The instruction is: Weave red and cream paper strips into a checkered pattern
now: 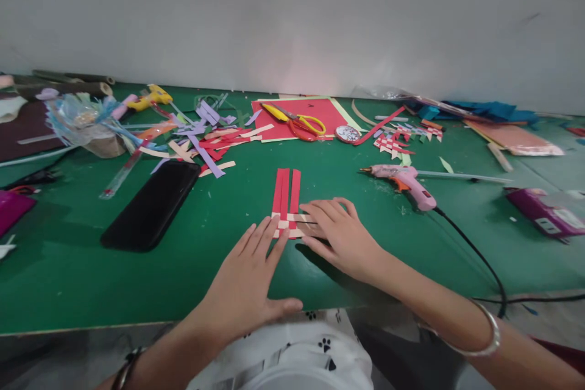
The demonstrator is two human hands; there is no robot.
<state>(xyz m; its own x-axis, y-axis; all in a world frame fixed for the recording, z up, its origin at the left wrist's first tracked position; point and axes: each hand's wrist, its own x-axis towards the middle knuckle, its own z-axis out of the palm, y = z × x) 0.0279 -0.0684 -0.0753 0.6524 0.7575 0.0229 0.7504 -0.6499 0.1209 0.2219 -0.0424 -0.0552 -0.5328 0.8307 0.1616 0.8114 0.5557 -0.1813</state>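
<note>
Red paper strips (283,189) stand side by side on the green table, interlaced near my body with cream paper strips (296,232) in a small checked weave. My left hand (247,274) lies over the left edge of the weave, fingers stretched out and fingertips pressing the paper, thumb apart. From the right, my right hand (342,234) reaches over the loose ends of the cream strips. Its fingers are extended along the upper side and its thumb is below, apart from them; the strip ends run under the palm, partly hidden.
A black phone (152,206) lies left of the weave. To the right rests a pink glue gun (404,183) with its cord trailing off the front edge. Yellow-handled scissors (297,120) sit on red paper sheets (269,128) behind. Purple paper strips (205,149) are scattered at the back left.
</note>
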